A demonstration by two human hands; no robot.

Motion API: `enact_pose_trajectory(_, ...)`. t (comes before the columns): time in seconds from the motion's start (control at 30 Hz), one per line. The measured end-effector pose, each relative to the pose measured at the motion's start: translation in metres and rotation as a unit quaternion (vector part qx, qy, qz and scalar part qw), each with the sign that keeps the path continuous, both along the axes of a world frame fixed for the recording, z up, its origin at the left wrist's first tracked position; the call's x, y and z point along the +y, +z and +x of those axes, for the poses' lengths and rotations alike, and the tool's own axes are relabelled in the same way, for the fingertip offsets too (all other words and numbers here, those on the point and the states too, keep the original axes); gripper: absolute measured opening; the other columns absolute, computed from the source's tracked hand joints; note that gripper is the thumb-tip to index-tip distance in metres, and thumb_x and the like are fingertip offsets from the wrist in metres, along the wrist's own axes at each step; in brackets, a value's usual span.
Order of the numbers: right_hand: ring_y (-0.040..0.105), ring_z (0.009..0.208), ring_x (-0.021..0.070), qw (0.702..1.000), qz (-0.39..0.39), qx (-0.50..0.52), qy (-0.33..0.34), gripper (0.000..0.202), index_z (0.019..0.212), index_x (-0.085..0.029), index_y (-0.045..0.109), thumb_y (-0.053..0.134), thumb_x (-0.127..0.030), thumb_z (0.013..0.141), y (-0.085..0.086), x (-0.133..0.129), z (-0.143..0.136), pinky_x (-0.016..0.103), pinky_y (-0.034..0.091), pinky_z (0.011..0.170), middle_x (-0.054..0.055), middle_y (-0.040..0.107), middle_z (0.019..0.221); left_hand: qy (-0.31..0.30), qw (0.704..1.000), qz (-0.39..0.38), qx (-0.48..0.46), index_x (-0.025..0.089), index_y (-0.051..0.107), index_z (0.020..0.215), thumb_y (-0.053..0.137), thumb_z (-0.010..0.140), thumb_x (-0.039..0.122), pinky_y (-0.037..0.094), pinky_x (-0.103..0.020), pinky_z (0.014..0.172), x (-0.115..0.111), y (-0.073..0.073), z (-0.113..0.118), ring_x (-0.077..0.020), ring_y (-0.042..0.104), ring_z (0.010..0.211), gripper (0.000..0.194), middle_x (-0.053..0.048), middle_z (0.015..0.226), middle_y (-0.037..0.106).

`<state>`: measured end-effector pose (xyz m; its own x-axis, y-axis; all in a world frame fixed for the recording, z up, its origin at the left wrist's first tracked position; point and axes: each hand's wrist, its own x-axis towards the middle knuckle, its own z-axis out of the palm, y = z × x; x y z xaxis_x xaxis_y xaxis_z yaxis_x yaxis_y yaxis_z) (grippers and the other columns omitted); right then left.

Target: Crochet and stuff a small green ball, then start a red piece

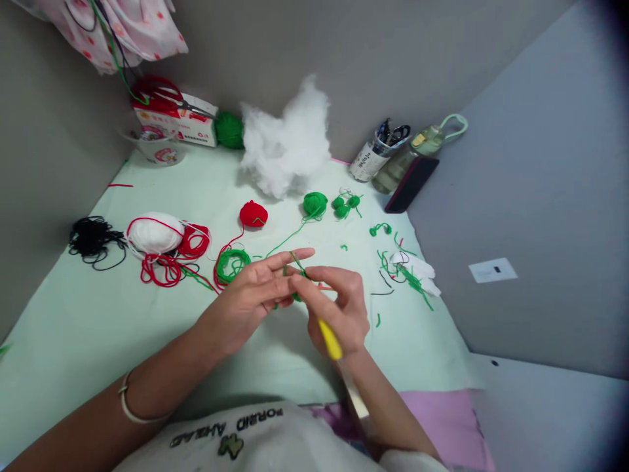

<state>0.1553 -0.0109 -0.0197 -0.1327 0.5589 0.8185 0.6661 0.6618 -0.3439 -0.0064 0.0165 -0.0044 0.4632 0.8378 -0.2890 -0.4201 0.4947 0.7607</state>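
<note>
On the desk [268, 370], yarn [315, 204] could be snagged, unravelling the piece [297, 297] held by left hand [248, 298]. Hook [330, 339] is gripped by right hand [344, 308].

With directions taken from mid-view, solid green is shown by the yarn ball [314, 204] at twelve o'clock and the worked yarn [297, 297] toward seven. The tool handle [329, 339] is coloured yellow at six, where the off-white shirt [275, 439] is marked with dark lettering and a green clover. At nine, a white skein [156, 233] is crossed by red strands. Between ten and eleven, pale pink cloth [118, 33] is dotted red. At two, the bottle [393, 172] is tinted soft green.
</note>
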Motion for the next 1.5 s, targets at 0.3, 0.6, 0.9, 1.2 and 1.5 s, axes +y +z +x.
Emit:
enact_pose_trajectory(0.3, 0.068, 0.077, 0.0153, 0.862, -0.279, 0.391, 0.162, 0.016, 0.096, -0.025, 0.077, 0.062, -0.028, 0.100, 0.011, 0.009, 0.002, 0.031, 0.059, 0.068, 0.003, 0.072, 0.090, 0.001, 0.996, 0.072, 0.055, 0.026, 0.079, 0.119, 0.080, 0.083, 0.028, 0.046, -0.028, 0.081, 0.003, 0.005, -0.003, -0.0145, 0.053, 0.082, 0.036, 0.000, 0.086, 0.061)
enact_pose_trajectory(0.6, 0.067, 0.069, 0.0143, 0.818, -0.329, 0.443, 0.163, 0.018, 0.089, -0.023, 0.074, 0.065, -0.037, 0.098, 0.013, 0.012, 0.009, 0.030, 0.059, 0.065, 0.002, 0.070, 0.083, -0.041, 0.998, 0.021, -0.031, 0.026, 0.077, 0.123, 0.075, 0.083, 0.024, 0.046, -0.028, 0.086, 0.008, 0.002, -0.003, -0.0138, 0.055, 0.081, 0.040, -0.001, 0.088, 0.065)
enact_pose_trajectory(0.9, 0.070, 0.085, 0.0187, 0.873, -0.275, 0.374, 0.149, 0.014, 0.092, -0.026, 0.078, 0.066, -0.033, 0.097, 0.013, 0.010, 0.003, 0.032, 0.059, 0.070, 0.004, 0.076, 0.089, -0.004, 0.995, 0.085, 0.051, 0.027, 0.073, 0.128, 0.080, 0.082, 0.027, 0.048, -0.031, 0.090, 0.001, 0.002, 0.004, -0.0177, 0.061, 0.093, 0.047, -0.002, 0.097, 0.069)
enact_pose_trajectory(1.2, 0.068, 0.070, 0.0143, 0.823, -0.326, 0.439, 0.155, 0.018, 0.091, -0.025, 0.074, 0.067, -0.041, 0.096, 0.008, 0.013, 0.007, 0.027, 0.058, 0.064, 0.002, 0.074, 0.085, -0.016, 0.983, 0.146, 0.110, 0.028, 0.074, 0.127, 0.075, 0.089, 0.036, 0.051, -0.032, 0.091, 0.002, 0.004, -0.006, -0.0191, 0.062, 0.095, 0.039, -0.003, 0.097, 0.067)
enact_pose_trajectory(1.5, 0.067, 0.067, 0.0135, 0.805, -0.351, 0.437, 0.192, 0.021, 0.089, -0.023, 0.068, 0.061, -0.040, 0.101, 0.014, 0.014, 0.012, 0.028, 0.057, 0.066, 0.001, 0.073, 0.080, -0.010, 0.965, 0.180, 0.190, 0.033, 0.076, 0.122, 0.073, 0.088, 0.026, 0.049, -0.029, 0.090, 0.002, 0.008, -0.009, -0.0166, 0.061, 0.093, 0.034, 0.000, 0.093, 0.063)
